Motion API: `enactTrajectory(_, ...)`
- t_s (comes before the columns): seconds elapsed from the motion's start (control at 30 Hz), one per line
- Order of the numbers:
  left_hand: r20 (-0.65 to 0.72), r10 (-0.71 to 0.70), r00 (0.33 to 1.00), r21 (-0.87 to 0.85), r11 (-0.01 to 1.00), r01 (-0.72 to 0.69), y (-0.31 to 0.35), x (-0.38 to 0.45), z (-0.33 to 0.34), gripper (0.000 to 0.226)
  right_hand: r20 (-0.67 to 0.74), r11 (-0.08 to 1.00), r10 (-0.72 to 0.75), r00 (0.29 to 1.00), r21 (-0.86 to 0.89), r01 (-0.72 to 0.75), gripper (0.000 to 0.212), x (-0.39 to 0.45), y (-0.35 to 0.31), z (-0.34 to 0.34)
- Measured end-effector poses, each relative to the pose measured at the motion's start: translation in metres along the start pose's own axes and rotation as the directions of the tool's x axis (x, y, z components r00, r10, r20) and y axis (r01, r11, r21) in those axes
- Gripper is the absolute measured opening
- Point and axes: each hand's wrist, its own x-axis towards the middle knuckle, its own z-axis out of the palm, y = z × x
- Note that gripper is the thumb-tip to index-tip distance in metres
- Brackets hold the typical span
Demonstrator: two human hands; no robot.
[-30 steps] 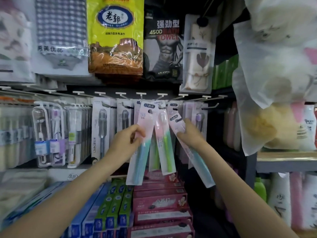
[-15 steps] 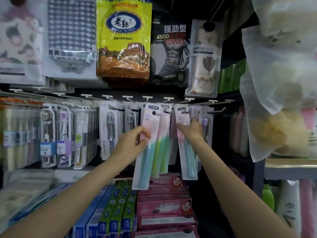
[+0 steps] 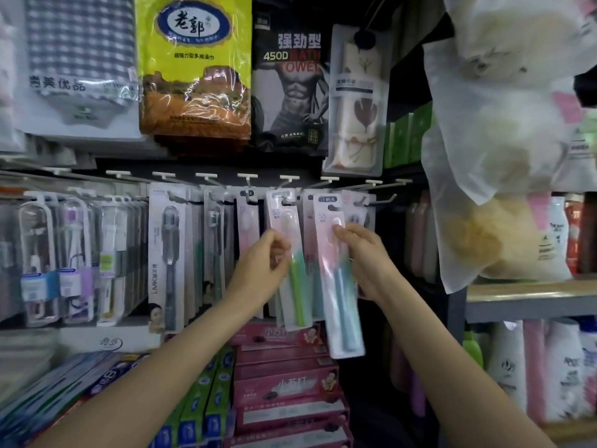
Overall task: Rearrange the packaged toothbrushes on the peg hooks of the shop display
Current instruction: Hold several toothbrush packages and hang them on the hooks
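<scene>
While both arms reach up to the white peg hooks (image 3: 289, 179), the left hand (image 3: 263, 268) pinches the pink card pack with a green toothbrush (image 3: 292, 270) hanging there, and the right hand (image 3: 366, 258) grips a pink card pack with a blue toothbrush (image 3: 339, 286) just beside it.

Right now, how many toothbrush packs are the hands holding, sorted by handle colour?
green-handled pack: 1, pinched by the left hand
blue-handled pack: 1, held by the right hand
Total: 2
</scene>
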Motion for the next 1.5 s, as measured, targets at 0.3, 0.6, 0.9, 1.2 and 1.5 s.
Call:
enactTrajectory(0.3,0.002,-0.312,0.95,-0.03,0.95,0.312,-0.013,0.018,-0.008,0.044,0.089,0.592,-0.333,0.939,-0.755,0.281,0.037,0.016,-0.015,0.002)
enactTrajectory(0.6,-0.032,-0.375,0.927,0.048,0.925,0.376,-0.024,0.031,-0.005,0.018,-0.204,0.97,0.017,0.979,-0.235,-0.066,0.042,0.039,-0.007,0.031)
enactTrajectory(0.9,-0.079,-0.183,0.98,0.28,0.939,0.198,-0.028,0.029,-0.034,0.017,-0.24,0.895,-0.141,0.961,-0.446,0.02,0.04,0.032,0.012,0.037)
enactTrajectory(1.2,-0.014,-0.151,0.989,0.22,0.964,0.15,-0.034,0.021,-0.032,0.008,0.018,0.767,-0.295,0.955,-0.591,0.248,0.042,-0.013,0.092,0.073)
enactTrajectory(1.5,0.079,-0.22,0.972,0.07,0.974,0.215,-0.042,0.025,-0.042,0.006,-0.24,0.938,-0.069,0.968,-0.347,-0.019,0.048,-0.016,0.114,0.089)
